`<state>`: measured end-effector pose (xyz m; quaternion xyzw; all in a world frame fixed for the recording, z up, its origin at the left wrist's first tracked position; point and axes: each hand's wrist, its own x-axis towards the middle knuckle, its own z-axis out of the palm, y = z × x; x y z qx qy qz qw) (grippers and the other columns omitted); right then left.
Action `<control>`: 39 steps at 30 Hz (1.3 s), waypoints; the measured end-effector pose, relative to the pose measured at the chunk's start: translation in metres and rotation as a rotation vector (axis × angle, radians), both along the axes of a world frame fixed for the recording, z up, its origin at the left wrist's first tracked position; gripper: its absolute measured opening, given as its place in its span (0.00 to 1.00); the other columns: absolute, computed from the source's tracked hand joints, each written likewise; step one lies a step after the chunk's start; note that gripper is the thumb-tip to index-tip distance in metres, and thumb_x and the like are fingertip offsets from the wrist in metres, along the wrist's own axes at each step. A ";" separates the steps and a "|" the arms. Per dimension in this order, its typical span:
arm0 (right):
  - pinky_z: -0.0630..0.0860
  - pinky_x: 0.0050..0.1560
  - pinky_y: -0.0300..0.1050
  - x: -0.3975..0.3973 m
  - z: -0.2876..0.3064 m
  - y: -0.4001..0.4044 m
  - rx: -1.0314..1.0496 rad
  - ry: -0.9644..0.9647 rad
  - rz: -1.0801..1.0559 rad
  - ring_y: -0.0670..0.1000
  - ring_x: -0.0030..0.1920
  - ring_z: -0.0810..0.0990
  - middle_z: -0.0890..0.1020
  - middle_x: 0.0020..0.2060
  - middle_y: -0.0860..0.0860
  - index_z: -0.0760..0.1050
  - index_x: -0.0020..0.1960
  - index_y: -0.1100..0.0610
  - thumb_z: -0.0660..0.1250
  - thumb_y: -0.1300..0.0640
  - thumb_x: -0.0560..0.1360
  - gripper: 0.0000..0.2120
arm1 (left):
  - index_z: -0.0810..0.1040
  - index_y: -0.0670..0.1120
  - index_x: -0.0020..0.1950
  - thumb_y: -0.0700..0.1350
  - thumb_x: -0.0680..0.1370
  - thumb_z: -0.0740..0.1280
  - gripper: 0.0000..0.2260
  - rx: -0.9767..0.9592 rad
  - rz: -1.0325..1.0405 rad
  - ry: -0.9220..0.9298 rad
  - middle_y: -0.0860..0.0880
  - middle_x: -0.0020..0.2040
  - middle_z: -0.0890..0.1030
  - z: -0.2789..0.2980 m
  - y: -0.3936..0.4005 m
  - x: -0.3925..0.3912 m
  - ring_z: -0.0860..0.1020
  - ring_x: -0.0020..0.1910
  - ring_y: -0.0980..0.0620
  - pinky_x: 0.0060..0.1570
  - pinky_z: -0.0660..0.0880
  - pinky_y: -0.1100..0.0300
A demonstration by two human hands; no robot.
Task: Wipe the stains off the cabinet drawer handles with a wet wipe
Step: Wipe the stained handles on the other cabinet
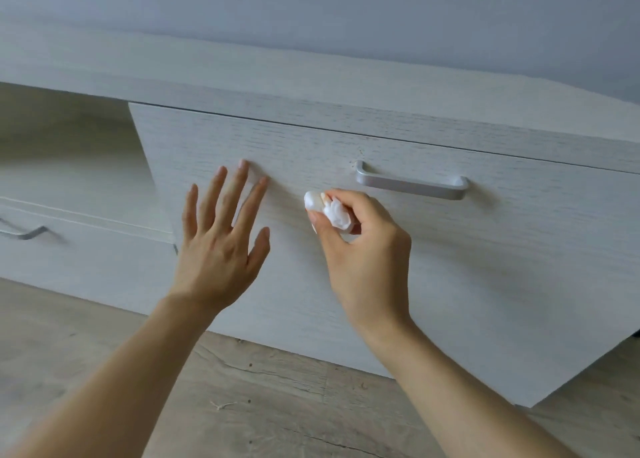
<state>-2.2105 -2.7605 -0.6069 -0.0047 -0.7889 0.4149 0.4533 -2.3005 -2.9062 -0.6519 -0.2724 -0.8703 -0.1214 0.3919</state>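
Two hands work in front of one pale wood-grain drawer front (242, 139) of a low cabinet. Left hand (220, 239) is spread flat with straight fingers, its fingertips at or on the panel to the left of the handle; whether they actually touch cannot be told. Judged purpose: to steady the drawer against the push of wiping. Right hand (360, 249) has its fingers curled around a bunched white wet wipe (334, 211), with the wad exposed at the fingertips so that a compact pad faces the work surface. The wipe sits near the panel, just left of and slightly below the silver bar handle (412, 180), not on it. Small brownish specks (356, 156) show on the panel beside the handle's left post. A second handle (24, 232) appears on the lower drawer at far left, well apart from both hands. Wood-look floor (277, 405) lies below.
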 end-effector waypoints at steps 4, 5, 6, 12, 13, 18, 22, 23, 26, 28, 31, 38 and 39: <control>0.72 0.41 0.31 -0.022 0.001 -0.016 -0.028 -0.035 0.118 0.44 0.40 0.78 0.82 0.42 0.48 0.80 0.48 0.56 0.72 0.58 0.73 0.05 | 0.60 0.45 0.76 0.53 0.80 0.49 0.26 -0.143 0.080 -0.115 0.45 0.77 0.57 0.014 -0.027 0.011 0.53 0.76 0.44 0.73 0.46 0.46; 0.72 0.40 0.32 -0.026 0.002 -0.022 -0.015 -0.054 0.146 0.45 0.40 0.78 0.82 0.42 0.49 0.79 0.48 0.57 0.72 0.58 0.73 0.05 | 0.59 0.45 0.76 0.53 0.80 0.48 0.26 -0.163 0.098 -0.152 0.46 0.77 0.56 0.017 -0.035 0.014 0.53 0.76 0.45 0.74 0.45 0.47; 0.72 0.40 0.34 -0.029 0.003 -0.029 0.000 -0.073 0.179 0.46 0.40 0.77 0.82 0.42 0.49 0.79 0.48 0.57 0.72 0.58 0.73 0.06 | 0.58 0.45 0.77 0.54 0.80 0.47 0.27 -0.177 0.118 -0.188 0.46 0.77 0.56 0.019 -0.044 0.017 0.52 0.76 0.46 0.74 0.45 0.48; 0.77 0.40 0.48 -0.054 0.009 -0.065 0.093 -0.141 0.309 0.52 0.40 0.78 0.81 0.41 0.51 0.79 0.47 0.58 0.72 0.57 0.73 0.06 | 0.57 0.46 0.77 0.52 0.82 0.55 0.24 -0.263 0.218 -0.264 0.47 0.77 0.58 0.020 -0.107 0.012 0.55 0.76 0.48 0.75 0.46 0.50; 0.77 0.40 0.49 -0.060 0.008 -0.073 0.112 -0.157 0.322 0.52 0.41 0.78 0.81 0.41 0.52 0.79 0.47 0.58 0.72 0.57 0.73 0.06 | 0.57 0.46 0.77 0.52 0.82 0.54 0.25 -0.282 0.228 -0.269 0.47 0.77 0.58 0.019 -0.121 0.008 0.56 0.76 0.48 0.75 0.46 0.50; 0.77 0.42 0.47 -0.091 -0.010 -0.128 0.155 -0.277 0.381 0.51 0.43 0.80 0.83 0.43 0.49 0.78 0.44 0.56 0.71 0.59 0.73 0.02 | 0.65 0.43 0.74 0.49 0.80 0.61 0.23 -0.446 0.164 -0.262 0.45 0.73 0.67 0.009 -0.204 -0.030 0.65 0.72 0.46 0.73 0.57 0.47; 0.73 0.40 0.43 -0.126 -0.029 -0.195 0.118 -0.361 0.354 0.51 0.40 0.78 0.81 0.40 0.48 0.77 0.43 0.56 0.71 0.57 0.73 0.04 | 0.67 0.42 0.73 0.49 0.79 0.63 0.23 -0.532 0.109 -0.253 0.45 0.72 0.68 -0.003 -0.288 -0.079 0.66 0.71 0.46 0.73 0.57 0.49; 0.73 0.40 0.42 -0.135 -0.036 -0.214 0.099 -0.381 0.346 0.50 0.40 0.78 0.81 0.40 0.48 0.77 0.42 0.56 0.71 0.57 0.73 0.04 | 0.66 0.42 0.73 0.49 0.79 0.62 0.24 -0.532 0.103 -0.261 0.45 0.73 0.67 -0.011 -0.310 -0.091 0.65 0.72 0.46 0.73 0.57 0.49; 0.68 0.34 0.28 -0.161 -0.062 -0.272 0.052 -0.426 0.314 0.42 0.37 0.76 0.80 0.35 0.41 0.76 0.40 0.54 0.71 0.57 0.73 0.05 | 0.63 0.42 0.75 0.49 0.79 0.62 0.26 -0.507 0.101 -0.280 0.45 0.75 0.61 -0.037 -0.370 -0.130 0.61 0.74 0.46 0.74 0.55 0.49; 0.66 0.33 0.26 -0.176 -0.080 -0.309 0.027 -0.459 0.296 0.38 0.37 0.76 0.78 0.34 0.38 0.76 0.41 0.53 0.70 0.57 0.73 0.04 | 0.59 0.42 0.76 0.49 0.79 0.62 0.28 -0.457 0.121 -0.276 0.45 0.77 0.57 -0.057 -0.401 -0.155 0.57 0.75 0.46 0.74 0.52 0.48; 0.69 0.36 0.38 -0.196 -0.098 -0.352 -0.008 -0.518 0.263 0.46 0.37 0.76 0.81 0.37 0.46 0.75 0.41 0.55 0.68 0.56 0.74 0.05 | 0.55 0.42 0.77 0.50 0.79 0.61 0.30 -0.359 0.120 -0.327 0.46 0.78 0.52 -0.086 -0.430 -0.186 0.52 0.77 0.46 0.75 0.48 0.47; 0.68 0.36 0.26 -0.236 -0.114 -0.396 -0.122 -0.489 0.009 0.40 0.39 0.77 0.81 0.40 0.47 0.76 0.44 0.55 0.69 0.52 0.74 0.06 | 0.61 0.42 0.74 0.49 0.78 0.57 0.25 -0.140 -0.189 -0.198 0.45 0.77 0.57 -0.132 -0.452 -0.244 0.54 0.76 0.44 0.73 0.52 0.46; 0.68 0.37 0.23 -0.241 -0.115 -0.400 -0.154 -0.484 -0.021 0.37 0.39 0.77 0.81 0.41 0.47 0.76 0.45 0.55 0.70 0.53 0.74 0.06 | 0.60 0.43 0.74 0.50 0.77 0.57 0.26 -0.102 -0.230 -0.176 0.45 0.77 0.56 -0.138 -0.452 -0.250 0.54 0.76 0.44 0.73 0.52 0.46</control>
